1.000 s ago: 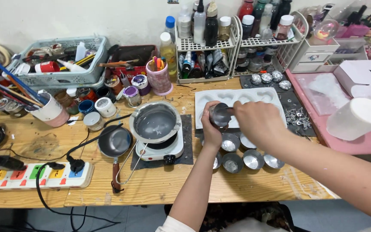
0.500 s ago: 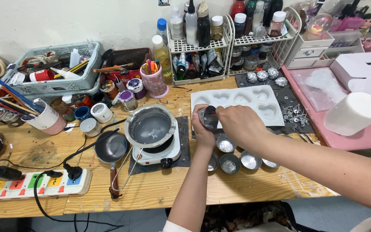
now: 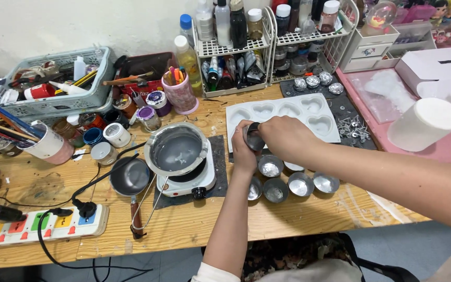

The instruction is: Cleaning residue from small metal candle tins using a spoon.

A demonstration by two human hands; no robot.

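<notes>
The wooden surface (image 3: 194, 219) in front of you is crowded, and a pale wall stands behind it. At the far left lies a white power strip (image 3: 37, 230) with coloured switches, and above it a grey basket (image 3: 53, 99) full of tools. Next comes a small dark pan (image 3: 130, 177), and just beside it a white hot plate (image 3: 189, 180) that carries a metal pot (image 3: 176, 150).

In the middle, your left hand (image 3: 244, 151) and your right hand (image 3: 285, 138) are together, both closed around one small metal cup (image 3: 253, 138). Compared with a second ago, the cup is in almost the same place above the front edge of the white heart-shaped mould (image 3: 283, 112); your hands only turned a little around it. This suggests you are working on the cup itself, not moving it away.

Below your hands, several empty metal cups (image 3: 288, 183) stand close together on the surface. To the right lies a pink mat (image 3: 444, 151) with a white cylinder (image 3: 424, 122) tilted on it.
</notes>
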